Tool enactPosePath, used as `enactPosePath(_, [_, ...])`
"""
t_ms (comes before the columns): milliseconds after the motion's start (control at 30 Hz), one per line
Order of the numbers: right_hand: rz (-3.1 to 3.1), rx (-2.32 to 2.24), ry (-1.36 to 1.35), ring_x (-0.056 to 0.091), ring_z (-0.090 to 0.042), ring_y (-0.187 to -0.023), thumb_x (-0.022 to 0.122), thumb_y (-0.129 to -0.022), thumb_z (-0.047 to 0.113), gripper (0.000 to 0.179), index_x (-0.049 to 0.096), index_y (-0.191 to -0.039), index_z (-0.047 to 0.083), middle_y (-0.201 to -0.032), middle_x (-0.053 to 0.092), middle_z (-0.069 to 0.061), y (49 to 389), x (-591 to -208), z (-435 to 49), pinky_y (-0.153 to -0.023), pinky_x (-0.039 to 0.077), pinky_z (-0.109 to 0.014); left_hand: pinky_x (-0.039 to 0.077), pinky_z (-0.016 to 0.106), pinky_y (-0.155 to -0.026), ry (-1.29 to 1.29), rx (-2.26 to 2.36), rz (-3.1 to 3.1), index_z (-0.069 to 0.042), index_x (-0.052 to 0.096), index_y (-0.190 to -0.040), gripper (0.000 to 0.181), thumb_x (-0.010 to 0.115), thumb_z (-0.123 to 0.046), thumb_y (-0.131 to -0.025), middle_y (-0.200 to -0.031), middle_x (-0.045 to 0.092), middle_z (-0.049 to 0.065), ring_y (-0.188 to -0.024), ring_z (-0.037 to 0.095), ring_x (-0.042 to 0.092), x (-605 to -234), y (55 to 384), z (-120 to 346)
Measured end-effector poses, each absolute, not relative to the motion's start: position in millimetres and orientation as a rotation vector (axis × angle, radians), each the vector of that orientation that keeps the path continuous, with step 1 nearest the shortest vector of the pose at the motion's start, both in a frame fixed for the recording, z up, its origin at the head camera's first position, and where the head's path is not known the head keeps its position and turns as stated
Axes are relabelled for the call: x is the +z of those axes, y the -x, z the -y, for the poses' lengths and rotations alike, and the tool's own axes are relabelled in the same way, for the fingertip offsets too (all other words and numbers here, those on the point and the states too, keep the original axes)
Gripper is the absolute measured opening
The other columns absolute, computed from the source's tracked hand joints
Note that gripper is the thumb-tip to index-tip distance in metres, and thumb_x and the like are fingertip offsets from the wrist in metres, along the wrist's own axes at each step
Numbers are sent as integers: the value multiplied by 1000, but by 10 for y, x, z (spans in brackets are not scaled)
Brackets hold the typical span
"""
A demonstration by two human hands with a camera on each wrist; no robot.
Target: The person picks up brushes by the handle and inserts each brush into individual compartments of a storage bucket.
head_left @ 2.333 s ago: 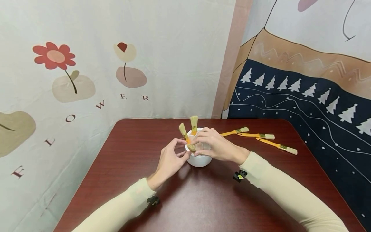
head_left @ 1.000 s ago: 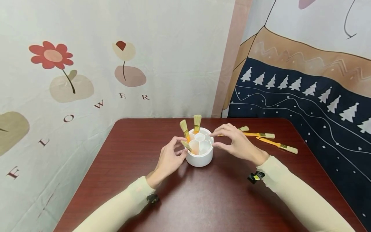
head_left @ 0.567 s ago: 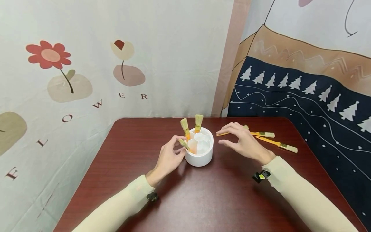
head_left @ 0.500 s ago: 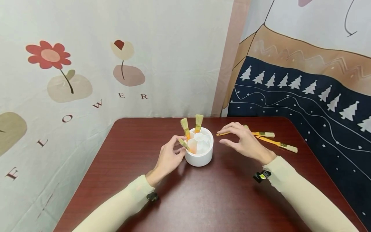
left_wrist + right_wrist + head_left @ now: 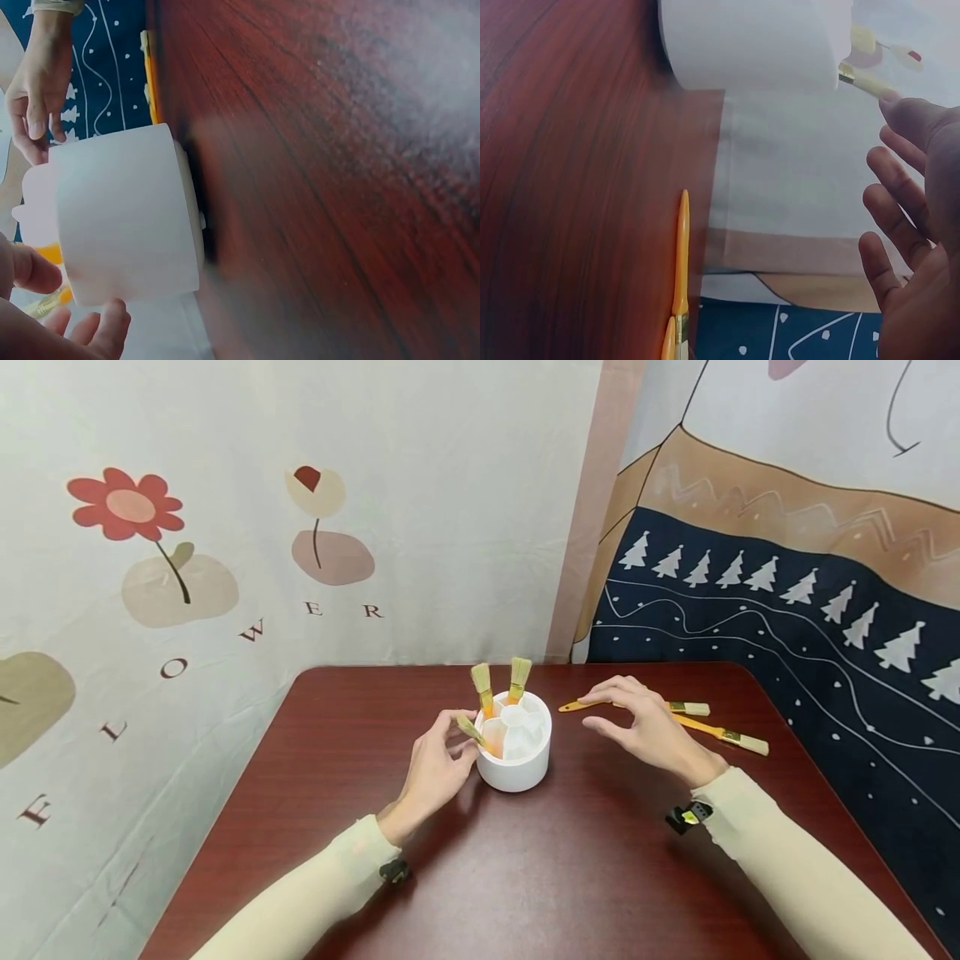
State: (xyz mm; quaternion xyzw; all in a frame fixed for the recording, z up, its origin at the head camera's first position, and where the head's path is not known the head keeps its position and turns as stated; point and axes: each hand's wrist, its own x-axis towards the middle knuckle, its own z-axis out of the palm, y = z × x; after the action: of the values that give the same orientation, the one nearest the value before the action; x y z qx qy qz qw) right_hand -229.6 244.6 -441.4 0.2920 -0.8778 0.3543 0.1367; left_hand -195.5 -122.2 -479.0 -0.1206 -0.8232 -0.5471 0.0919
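A white round holder (image 5: 513, 772) with petal-shaped compartments stands on the table. Two flat brushes, one left (image 5: 482, 679) and one right (image 5: 520, 675), stand bristles-up in its rear compartments. A third brush (image 5: 471, 728) leans out over the left rim. My left hand (image 5: 435, 764) rests its fingertips against the holder's left wall, beside that brush; the left wrist view shows fingers (image 5: 111, 330) touching the wall. My right hand (image 5: 648, 731), fingers loosely bent and holding nothing, hovers above a brush with a yellow-orange handle (image 5: 572, 706), hiding its bristle end.
Two more brushes lie on the table at the right: one farther back (image 5: 688, 708) and one nearer (image 5: 738, 742). The dark red-brown table (image 5: 480, 877) reaches back to a patterned fabric wall (image 5: 450, 527). Wrist cameras sit on both sleeves.
My right hand has left the holder and moved right, over the lying brushes. The third brush now tilts out over the left rim, uncovered. My left hand stays almost in place.
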Motion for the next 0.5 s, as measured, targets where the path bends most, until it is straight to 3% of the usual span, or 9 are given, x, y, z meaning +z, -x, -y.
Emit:
enactPosePath(133, [2561,1022,-797,67,-21,-132,95,-99,12,40,84,-137,21,-137,80,1,2302,-4436,-2503,-113,53,-25,71,40,-107,297,-1614,2462,0,66,-143,45,77,3,-99,-149,78,17,-133,33,82,-4750,1890,1205])
enactPosePath(333, [2565,1008,-741,67,-24,-136,94,-100,13,43,83,-140,22,-140,79,-2,2314,-4450,-2591,-113,51,-20,72,43,-106,229,-1576,2506,-5,62,-143,51,84,-10,-97,-146,74,17,-135,33,80,-4744,1797,1163])
enactPosePath(500, [2563,1006,-714,67,-26,-138,93,-101,16,43,82,-142,22,-142,78,-3,2351,-4481,-2658,-114,51,-23,72,46,-107,218,-1554,2529,-7,60,-141,58,92,-20,-95,-145,72,16,-136,34,78,-4741,1752,1132])
